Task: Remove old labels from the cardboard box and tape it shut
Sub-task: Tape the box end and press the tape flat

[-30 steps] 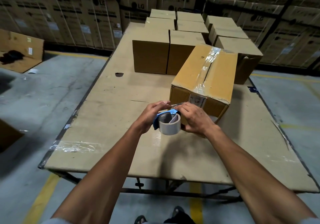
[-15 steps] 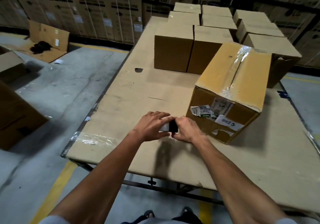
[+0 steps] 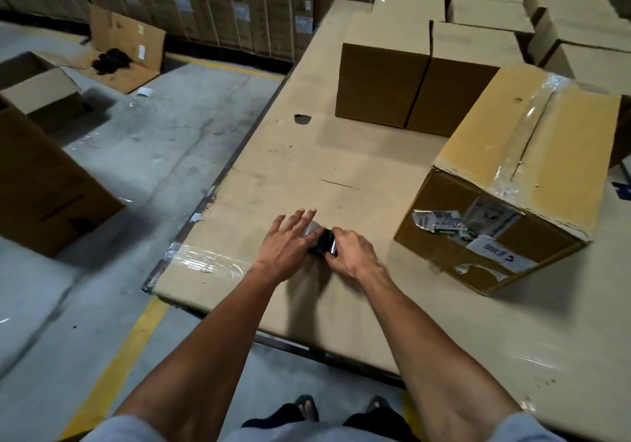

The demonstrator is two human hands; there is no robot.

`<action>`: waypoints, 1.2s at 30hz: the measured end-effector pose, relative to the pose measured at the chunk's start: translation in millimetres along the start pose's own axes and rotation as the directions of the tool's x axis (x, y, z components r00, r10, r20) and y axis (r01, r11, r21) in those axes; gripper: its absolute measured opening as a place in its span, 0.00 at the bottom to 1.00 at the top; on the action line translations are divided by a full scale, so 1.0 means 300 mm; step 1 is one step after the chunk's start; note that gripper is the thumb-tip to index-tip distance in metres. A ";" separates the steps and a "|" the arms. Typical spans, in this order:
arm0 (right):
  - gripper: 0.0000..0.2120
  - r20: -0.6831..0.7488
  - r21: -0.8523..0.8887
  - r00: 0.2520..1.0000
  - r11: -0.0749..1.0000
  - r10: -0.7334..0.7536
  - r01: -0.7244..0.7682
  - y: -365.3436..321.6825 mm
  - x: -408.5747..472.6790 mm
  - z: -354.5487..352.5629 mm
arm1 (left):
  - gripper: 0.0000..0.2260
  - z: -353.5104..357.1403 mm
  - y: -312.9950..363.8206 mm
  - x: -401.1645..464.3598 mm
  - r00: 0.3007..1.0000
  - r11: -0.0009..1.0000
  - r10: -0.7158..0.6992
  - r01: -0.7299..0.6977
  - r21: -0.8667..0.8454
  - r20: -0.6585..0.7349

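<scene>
The cardboard box (image 3: 512,175) lies on the table to the right, with clear tape (image 3: 532,124) along its top seam. Torn old labels (image 3: 440,223) and a white label (image 3: 495,250) cling to its near face. Left of the box, low over the table, both hands meet on a tape dispenser (image 3: 326,242) with a pale roll (image 3: 312,228). My right hand (image 3: 351,252) grips the black part. My left hand (image 3: 286,240) lies over the roll with its fingers stretched out and apart. Most of the dispenser is hidden by the hands.
The table (image 3: 307,168) is covered in cardboard, and its left edge (image 3: 205,202) drops to a concrete floor. Several closed boxes (image 3: 382,83) stand at the back of the table. Large boxes (image 3: 41,185) sit on the floor at left.
The dispenser has gone from in front of the box down and left to the table surface. My left fingers have straightened out, and the view has swung left.
</scene>
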State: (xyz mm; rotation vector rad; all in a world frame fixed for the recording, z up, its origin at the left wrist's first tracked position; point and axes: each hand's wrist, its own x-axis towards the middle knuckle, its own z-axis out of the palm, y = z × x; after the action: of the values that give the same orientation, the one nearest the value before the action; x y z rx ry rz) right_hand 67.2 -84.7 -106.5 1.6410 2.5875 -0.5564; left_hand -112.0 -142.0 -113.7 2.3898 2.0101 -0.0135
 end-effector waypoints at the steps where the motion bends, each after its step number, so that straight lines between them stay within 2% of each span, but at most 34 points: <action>1: 0.23 0.004 -0.005 1.000 1.000 -0.007 0.007 -0.005 0.009 0.010 | 0.28 0.012 -0.002 0.003 1.000 1.000 -0.014 0.014 -0.009 0.003; 5: 0.25 0.016 -0.015 0.999 0.999 -0.037 0.037 0.009 0.030 0.037 | 0.28 0.047 0.011 0.033 1.000 0.999 -0.010 0.010 -0.032 0.016; 9: 0.33 0.036 -0.116 0.995 0.989 -0.093 0.096 0.043 0.026 0.002 | 0.27 0.045 0.025 0.053 1.000 0.999 0.004 -0.006 -0.049 -0.029; 12: 0.30 -0.048 -0.204 0.988 0.970 -0.147 0.135 0.071 0.011 -0.082 | 0.24 0.020 0.056 0.087 0.996 0.994 -0.025 0.017 -0.104 -0.081; 15: 0.24 -0.207 -0.283 0.959 0.950 -0.193 0.131 0.097 -0.022 -0.203 | 0.21 -0.038 0.122 0.166 0.980 0.976 -0.053 0.010 -0.216 -0.191; 20: 0.19 -0.501 -0.324 0.828 0.942 -0.253 0.092 0.175 -0.098 -0.392 | 0.19 -0.210 0.279 0.306 0.893 0.914 -0.066 -0.125 -0.385 -0.445; 27: 0.19 -0.759 -0.298 0.638 0.940 -0.128 -0.166 0.378 -0.274 -0.587 | 0.26 -0.404 0.517 0.417 0.824 0.868 0.138 -0.368 -0.333 -0.550; 31: 0.20 -0.764 -0.169 0.640 0.931 0.084 -0.323 0.519 -0.363 -0.642 | 0.34 -0.454 0.607 0.498 0.788 0.862 0.345 -0.481 -0.160 -0.510; 36: 0.27 -0.637 -0.221 0.764 0.925 0.103 -0.309 0.651 -0.420 -0.621 | 0.26 -0.475 0.665 0.583 0.740 0.792 0.518 -0.605 -0.087 -0.430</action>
State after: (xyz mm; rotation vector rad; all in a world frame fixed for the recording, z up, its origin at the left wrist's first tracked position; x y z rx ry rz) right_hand 325.9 -62.0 39.3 2.2217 2.5962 0.4853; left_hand 113.6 -1.0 27.2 2.8958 1.1746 0.7056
